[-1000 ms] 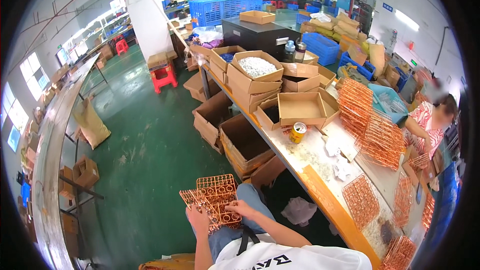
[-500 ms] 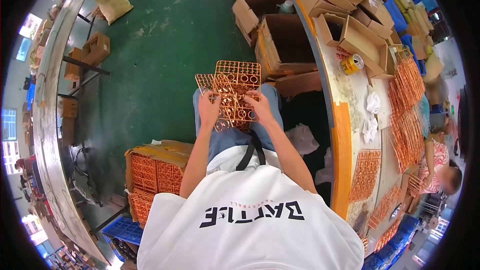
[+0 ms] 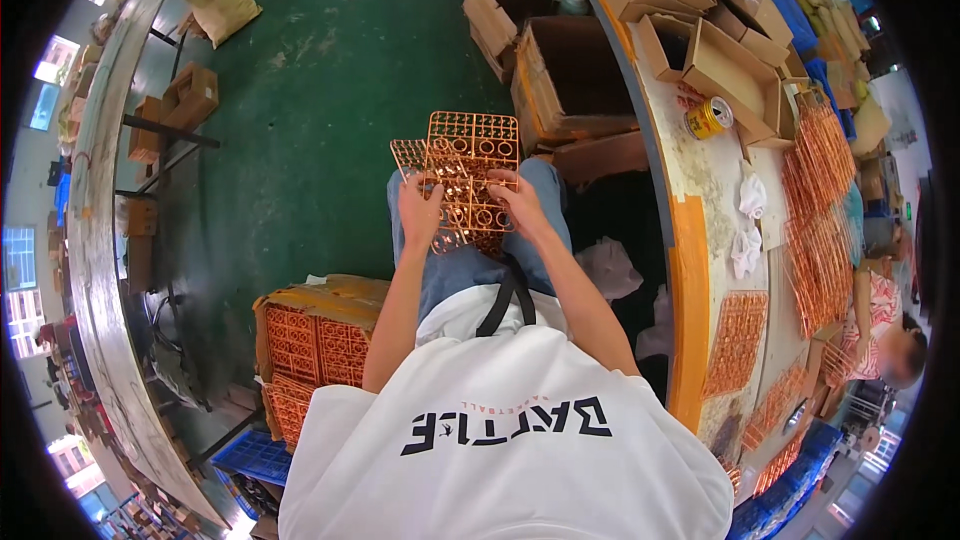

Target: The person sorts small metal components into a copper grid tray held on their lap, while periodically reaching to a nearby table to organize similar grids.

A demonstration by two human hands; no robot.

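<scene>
Over my lap I hold copper-coloured lattice frames of small moulded parts, like plastic sprues. My left hand (image 3: 420, 210) is closed on the edge of a tilted sprue frame (image 3: 410, 154), thumb inward. On the other side, my right hand (image 3: 519, 204) pinches the side of a larger upright sprue frame (image 3: 474, 126) with rows of rings. The two frames overlap between my hands, and shiny loose-looking pieces show in the overlap. Whether the pieces are attached, I cannot tell. My fingertips are partly hidden behind the lattice.
At my left stands an open carton (image 3: 330, 290) packed with similar frames, beside a blue crate (image 3: 250, 457). The right-hand workbench (image 3: 688, 310) carries more frames (image 3: 735, 345), a yellow can (image 3: 708, 118) and cardboard trays. A large open box (image 3: 575, 80) stands ahead right; another person sits far right.
Both hands and the frames have shifted very slightly away from my body. The grip of each hand looks the same.
</scene>
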